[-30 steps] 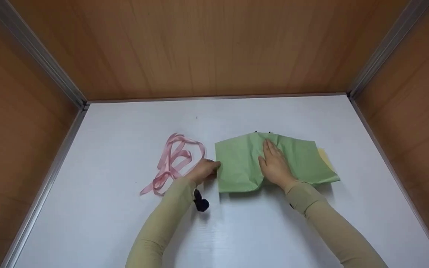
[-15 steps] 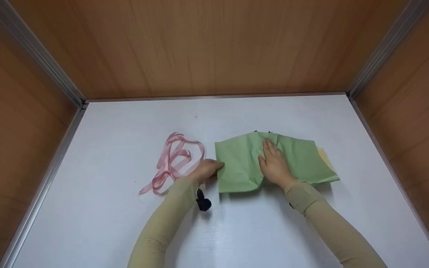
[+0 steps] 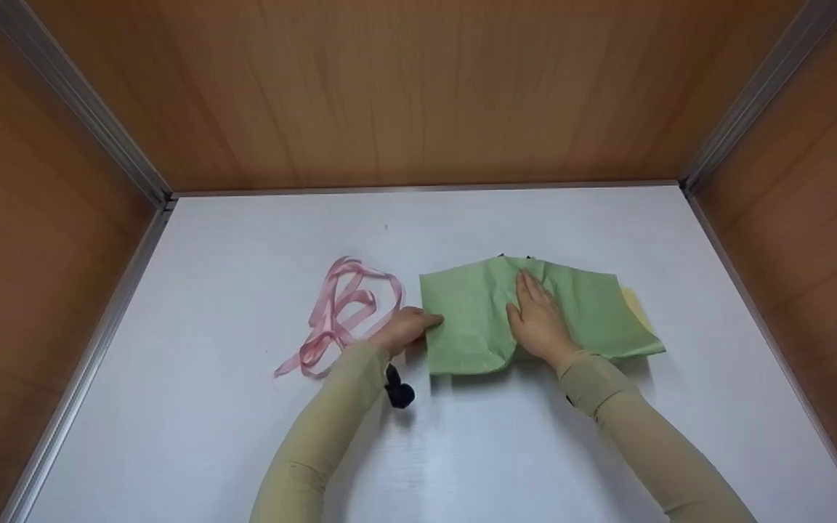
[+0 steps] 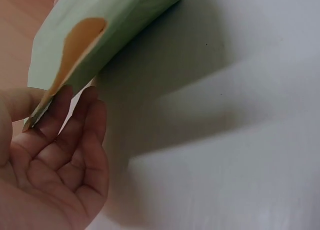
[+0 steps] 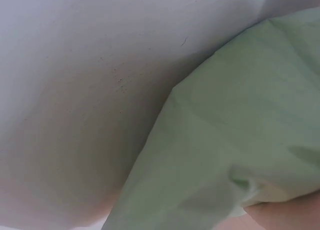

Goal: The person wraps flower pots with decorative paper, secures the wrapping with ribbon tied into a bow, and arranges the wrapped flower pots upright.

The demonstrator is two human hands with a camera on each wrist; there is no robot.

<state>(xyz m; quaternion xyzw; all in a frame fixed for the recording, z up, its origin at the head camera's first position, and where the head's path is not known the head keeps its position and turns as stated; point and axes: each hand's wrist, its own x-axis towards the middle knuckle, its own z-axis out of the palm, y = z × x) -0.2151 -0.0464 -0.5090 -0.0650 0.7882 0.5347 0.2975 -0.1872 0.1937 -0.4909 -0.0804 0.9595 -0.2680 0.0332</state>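
A sheet of green wrapping paper (image 3: 464, 319), creased along its middle, lies folded over something mostly hidden; small dark tips show past its far edge. At the paper's left edge my left hand (image 3: 402, 328) pinches it between thumb and fingers. The left wrist view shows that grip from the side, with an orange-yellow inner face (image 4: 80, 42) visible at the paper's open end. My right hand (image 3: 540, 323) rests on the middle of the paper, fingers straight and together. Only a bit of that hand (image 5: 287, 213) appears in the right wrist view, beside the green paper (image 5: 235, 120).
A loose pink ribbon (image 3: 338, 319) lies in loops left of the paper, close to my left wrist. Yellow paper (image 3: 635, 309) peeks out at the right end. A black object (image 3: 399, 394) hangs by the left cuff. Wooden panels (image 3: 418, 94) enclose the white table (image 3: 244, 240).
My left hand has shifted slightly to the right, and its thumb now reaches farther over the paper's left edge. The right hand stays in place on the paper.
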